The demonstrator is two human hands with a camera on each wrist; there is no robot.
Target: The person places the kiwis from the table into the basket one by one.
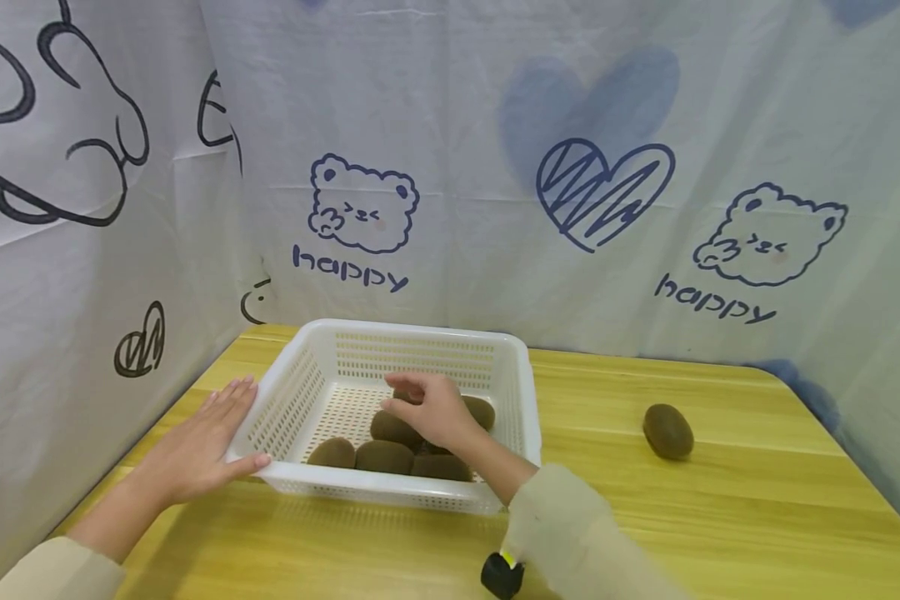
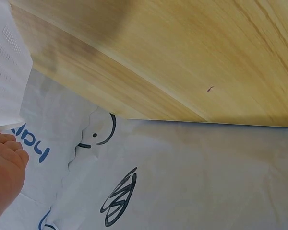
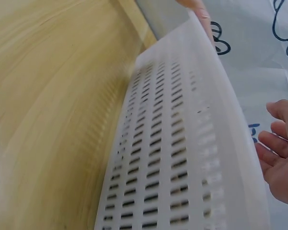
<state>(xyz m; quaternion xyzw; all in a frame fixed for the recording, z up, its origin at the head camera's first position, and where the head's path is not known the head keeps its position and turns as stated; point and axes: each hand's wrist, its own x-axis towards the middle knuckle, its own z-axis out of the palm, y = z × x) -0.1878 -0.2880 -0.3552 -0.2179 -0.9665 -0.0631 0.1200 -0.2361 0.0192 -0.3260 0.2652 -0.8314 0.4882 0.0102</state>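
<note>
A white plastic basket (image 1: 382, 482) with slotted walls stands on the table, holding several brown kiwis (image 1: 384, 457) toward its front and right. Along the basket's left rim rests my left hand (image 1: 206, 437), fingers straight and thumb at the front corner. My right hand (image 1: 441, 410) is over the basket above the kiwis, partly hiding some of them. In the right wrist view, the fingers of that right hand (image 3: 284, 155) are loosely bent with nothing between them, beyond the basket's rim. One lone kiwi (image 1: 668, 432) lies on the table to the right of the basket.
The wooden table (image 1: 592, 517) extends right of the basket and in front of it. A white printed curtain (image 1: 480, 250) hangs behind the table and along its left side. A small black object (image 1: 502, 575) with a yellow mark shows below my right sleeve.
</note>
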